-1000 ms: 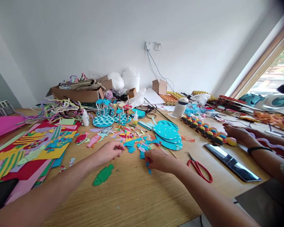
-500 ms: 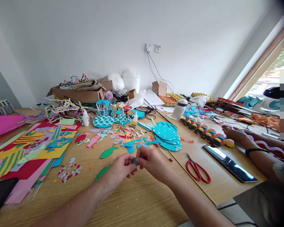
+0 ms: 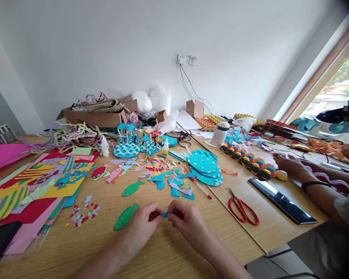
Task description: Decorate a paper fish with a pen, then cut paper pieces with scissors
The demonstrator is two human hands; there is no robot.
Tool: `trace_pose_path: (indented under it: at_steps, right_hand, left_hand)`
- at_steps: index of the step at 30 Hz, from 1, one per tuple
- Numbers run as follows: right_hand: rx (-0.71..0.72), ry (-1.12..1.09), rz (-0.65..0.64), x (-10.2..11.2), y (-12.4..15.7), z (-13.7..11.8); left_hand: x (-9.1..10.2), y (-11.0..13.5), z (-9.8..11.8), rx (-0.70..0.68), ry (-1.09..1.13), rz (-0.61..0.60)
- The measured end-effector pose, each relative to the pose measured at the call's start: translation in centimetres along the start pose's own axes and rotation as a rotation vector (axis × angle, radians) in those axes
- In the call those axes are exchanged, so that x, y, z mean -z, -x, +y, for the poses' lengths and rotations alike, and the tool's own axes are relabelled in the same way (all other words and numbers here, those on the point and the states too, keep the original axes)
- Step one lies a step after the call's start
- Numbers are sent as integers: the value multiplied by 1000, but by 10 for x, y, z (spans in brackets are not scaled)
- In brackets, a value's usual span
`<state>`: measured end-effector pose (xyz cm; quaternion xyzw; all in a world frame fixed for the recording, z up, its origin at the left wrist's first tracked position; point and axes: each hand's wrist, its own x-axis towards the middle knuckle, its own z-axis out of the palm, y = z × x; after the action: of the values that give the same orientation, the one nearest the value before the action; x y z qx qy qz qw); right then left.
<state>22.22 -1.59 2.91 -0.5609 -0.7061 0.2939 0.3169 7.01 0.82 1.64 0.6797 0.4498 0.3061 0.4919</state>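
Observation:
Between the fingertips of both hands is a small piece of blue paper. My left hand pinches its left end and my right hand its right end, just above the wooden table. A green paper fish lies against my left hand, partly covered by it. Another green fish lies farther back. Beyond my right hand are blue and lilac paper scraps. A heap of small coloured cuttings sits to the left.
Red-handled scissors, a thin wooden stick and a black phone-like slab lie to the right. Glue bottles stand behind the scraps. Stacked coloured sheets cover the left. At far right, another person's hand holds a painted egg-carton strip.
Both my hands have drawn back toward me and lowered, with the blue paper between them. The blue and lilac scraps behind them now show more fully.

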Motion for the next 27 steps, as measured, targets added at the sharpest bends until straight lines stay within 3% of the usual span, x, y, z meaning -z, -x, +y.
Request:
trace_pose_path:
  at_steps: [6, 11, 16, 23, 27]
  right_hand:
    - [52, 140, -25, 3, 8, 0]
    - [67, 233, -9, 22, 0, 1]
    - [48, 481, -9, 38, -13, 1]
    - [47, 515, -68, 27, -10, -1]
    - [-15, 566, -83, 31, -4, -1]
  left_hand:
    - [0, 1, -5, -45, -120, 18]
    - [3, 3, 0, -31, -162, 7]
    - [7, 2, 10, -15, -181, -5]
    - [11, -28, 14, 0, -196, -23]
    - [7, -42, 10, 21, -233, -37]
